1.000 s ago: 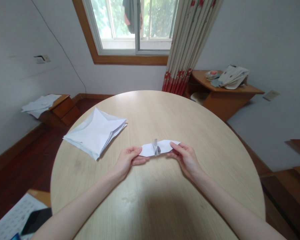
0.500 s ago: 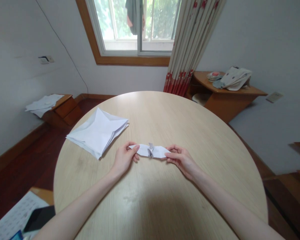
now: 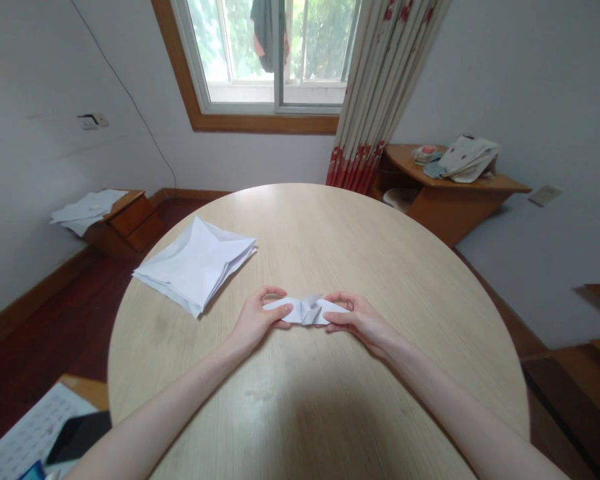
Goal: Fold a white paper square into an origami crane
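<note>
A small folded white paper piece, shaped like an origami crane (image 3: 309,309), is held just over the round wooden table (image 3: 300,400). Its two flat wings point left and right, and narrow folded points stick out at its middle. My left hand (image 3: 263,312) pinches the left wing, thumb on top and fingers beneath. On the other side my right hand (image 3: 353,315) grips the right wing in the same way, its thumb close to the middle folds. The fingertips under the paper are partly hidden.
A stack of square white paper sheets (image 3: 195,267) lies at the table's left. Beyond the table's lower left edge are a black phone (image 3: 79,437) and a printed sheet (image 3: 35,427). A corner desk (image 3: 460,200) with a bag stands at the back right.
Both hands have moved inward along the wings, nearer the middle of the paper crane. The middle points now lean to the right, and the crane has shifted slightly right and nearer me.
</note>
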The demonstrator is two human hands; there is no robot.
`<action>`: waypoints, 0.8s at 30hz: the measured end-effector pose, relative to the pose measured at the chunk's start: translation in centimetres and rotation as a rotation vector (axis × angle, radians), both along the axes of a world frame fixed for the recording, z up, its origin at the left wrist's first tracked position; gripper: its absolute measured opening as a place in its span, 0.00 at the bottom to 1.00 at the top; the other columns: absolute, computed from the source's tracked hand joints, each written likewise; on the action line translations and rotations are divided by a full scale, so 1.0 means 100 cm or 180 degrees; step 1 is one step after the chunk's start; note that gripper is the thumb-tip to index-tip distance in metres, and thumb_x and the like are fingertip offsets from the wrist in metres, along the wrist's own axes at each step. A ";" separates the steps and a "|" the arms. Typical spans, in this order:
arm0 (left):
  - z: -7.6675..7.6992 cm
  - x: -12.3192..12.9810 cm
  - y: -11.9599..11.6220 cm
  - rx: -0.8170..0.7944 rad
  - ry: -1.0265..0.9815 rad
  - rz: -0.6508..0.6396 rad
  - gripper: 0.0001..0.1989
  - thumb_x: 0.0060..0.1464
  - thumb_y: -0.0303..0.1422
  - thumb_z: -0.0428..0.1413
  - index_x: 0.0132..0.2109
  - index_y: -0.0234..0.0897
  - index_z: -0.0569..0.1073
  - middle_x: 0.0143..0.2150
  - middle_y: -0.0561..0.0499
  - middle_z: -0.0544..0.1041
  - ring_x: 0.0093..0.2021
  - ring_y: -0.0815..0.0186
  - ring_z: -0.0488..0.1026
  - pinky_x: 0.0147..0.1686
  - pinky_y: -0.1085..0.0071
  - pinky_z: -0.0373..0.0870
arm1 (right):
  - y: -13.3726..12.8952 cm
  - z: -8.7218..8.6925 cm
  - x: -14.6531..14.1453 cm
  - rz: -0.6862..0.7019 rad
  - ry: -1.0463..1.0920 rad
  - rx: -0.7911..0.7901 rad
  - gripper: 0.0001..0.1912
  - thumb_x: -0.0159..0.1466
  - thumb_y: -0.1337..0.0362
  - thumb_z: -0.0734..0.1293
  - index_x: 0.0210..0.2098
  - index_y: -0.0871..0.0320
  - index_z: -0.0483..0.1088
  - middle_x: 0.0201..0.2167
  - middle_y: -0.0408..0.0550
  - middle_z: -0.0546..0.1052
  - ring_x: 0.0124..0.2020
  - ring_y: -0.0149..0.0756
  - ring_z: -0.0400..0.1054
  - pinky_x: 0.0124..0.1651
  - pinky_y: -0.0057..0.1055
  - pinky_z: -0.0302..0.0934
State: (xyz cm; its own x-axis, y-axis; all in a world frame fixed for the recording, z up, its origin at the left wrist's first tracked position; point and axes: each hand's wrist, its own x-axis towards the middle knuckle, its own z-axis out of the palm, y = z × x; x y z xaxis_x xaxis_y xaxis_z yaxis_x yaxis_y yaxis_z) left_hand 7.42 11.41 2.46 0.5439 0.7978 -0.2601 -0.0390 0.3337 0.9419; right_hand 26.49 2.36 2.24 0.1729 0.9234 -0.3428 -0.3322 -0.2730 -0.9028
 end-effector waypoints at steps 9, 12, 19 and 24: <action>-0.002 -0.001 0.000 -0.0201 -0.0279 -0.0049 0.22 0.35 0.38 0.71 0.36 0.33 0.72 0.30 0.51 0.77 0.30 0.67 0.76 0.35 0.71 0.74 | 0.000 0.005 0.004 0.0275 0.0052 -0.0076 0.18 0.45 0.63 0.77 0.32 0.62 0.73 0.25 0.48 0.79 0.25 0.34 0.74 0.28 0.26 0.65; -0.001 -0.001 -0.002 -0.0243 -0.0295 -0.0224 0.23 0.34 0.38 0.71 0.36 0.32 0.73 0.30 0.50 0.78 0.30 0.67 0.76 0.34 0.71 0.74 | 0.000 0.005 0.005 0.0445 -0.0127 -0.0056 0.16 0.46 0.58 0.76 0.30 0.62 0.75 0.21 0.45 0.78 0.21 0.28 0.69 0.24 0.23 0.60; -0.002 -0.002 -0.001 -0.0311 -0.0233 -0.0198 0.23 0.32 0.38 0.72 0.35 0.32 0.73 0.29 0.49 0.78 0.29 0.67 0.75 0.32 0.73 0.73 | -0.003 0.008 0.008 0.0950 -0.0328 -0.0288 0.17 0.48 0.54 0.75 0.27 0.63 0.76 0.20 0.48 0.78 0.18 0.26 0.64 0.21 0.23 0.50; 0.000 -0.003 0.004 -0.0439 -0.0168 -0.0112 0.22 0.32 0.36 0.72 0.34 0.31 0.74 0.28 0.48 0.78 0.28 0.68 0.75 0.30 0.75 0.72 | -0.003 0.011 0.010 0.0729 -0.0077 -0.0287 0.16 0.43 0.58 0.78 0.24 0.62 0.75 0.19 0.42 0.75 0.19 0.24 0.63 0.23 0.22 0.49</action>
State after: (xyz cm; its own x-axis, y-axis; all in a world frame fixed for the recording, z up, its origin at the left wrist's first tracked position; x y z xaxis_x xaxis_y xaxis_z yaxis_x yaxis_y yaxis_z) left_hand 7.08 11.78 2.44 0.5867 0.7367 -0.3362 -0.0732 0.4618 0.8840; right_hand 27.49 2.02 3.39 -0.0283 0.9053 -0.4239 -0.2311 -0.4185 -0.8783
